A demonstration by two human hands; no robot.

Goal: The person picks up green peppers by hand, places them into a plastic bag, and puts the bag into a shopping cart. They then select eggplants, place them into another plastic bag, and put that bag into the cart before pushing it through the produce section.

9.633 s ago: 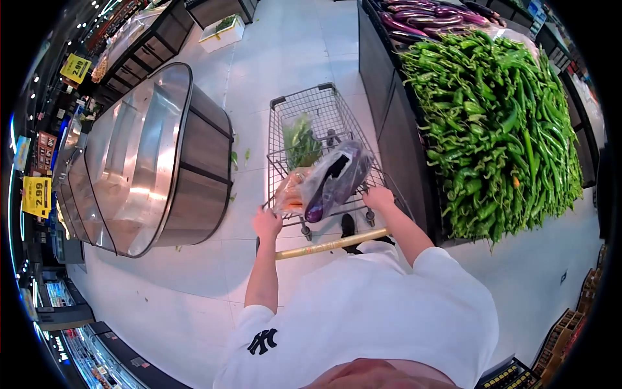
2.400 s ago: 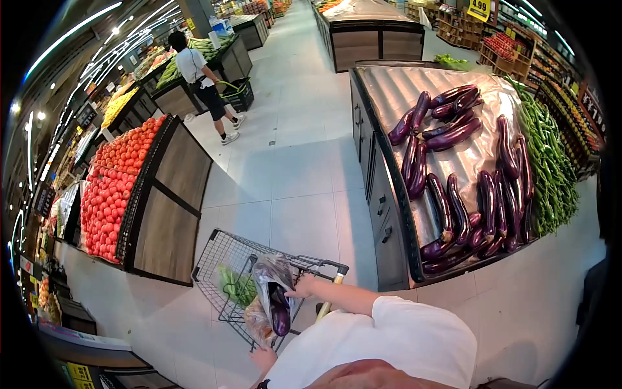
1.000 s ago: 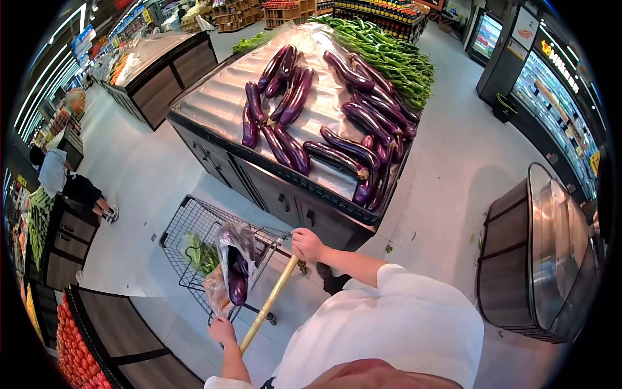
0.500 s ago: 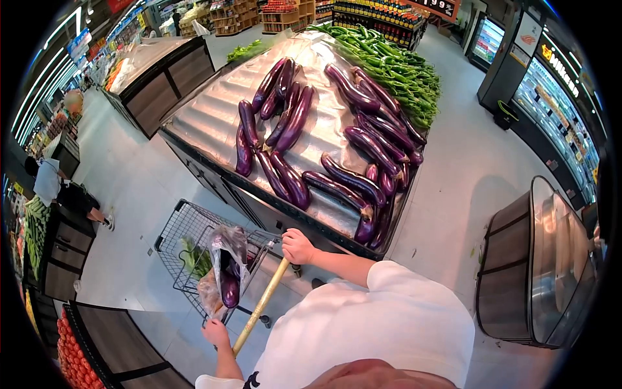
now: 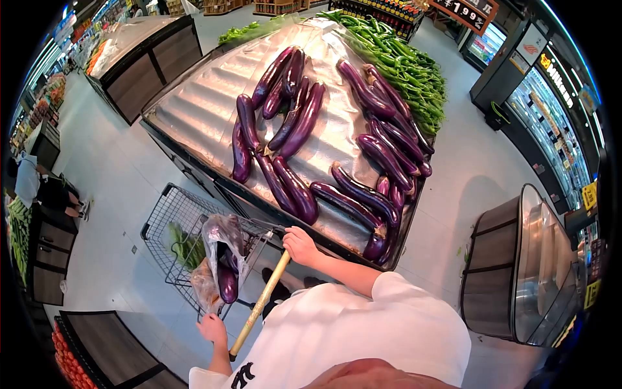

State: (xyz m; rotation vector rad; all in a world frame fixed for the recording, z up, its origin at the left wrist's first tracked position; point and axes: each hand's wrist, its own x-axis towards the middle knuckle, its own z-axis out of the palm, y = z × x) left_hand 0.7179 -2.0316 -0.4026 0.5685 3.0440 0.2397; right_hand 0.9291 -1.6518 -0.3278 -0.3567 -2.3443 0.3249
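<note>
My right hand [image 5: 300, 246] is closed around the upper end of the yellow cart handle [image 5: 260, 303]. Low on the left, my left hand [image 5: 212, 329] has its fingers curled at the cart's near edge, just below a clear bag; what they grip is too small to tell. In the wire shopping cart [image 5: 155, 227], an open plastic bag [image 5: 219, 228] holds dark purple eggplants [image 5: 227, 282]. Beside it lie leafy greens [image 5: 186, 247] and another clear bag [image 5: 205, 285]. More eggplants [image 5: 304, 123] lie in loose groups on the silvery display stand [image 5: 194, 110] beyond the cart.
Green peppers [image 5: 405, 71] fill the stand's far right side. A rounded metal-topped counter [image 5: 499, 272] stands at right, near refrigerated cases [image 5: 551, 129]. At lower left is a dark bin [image 5: 116, 343] beside tomatoes [image 5: 68, 363]. Another person [image 5: 48, 188] is at far left by green vegetables.
The view has shifted, with the stand's near corner now lower and farther right. My feet show beside the handle. Both hands keep about the same places on the cart.
</note>
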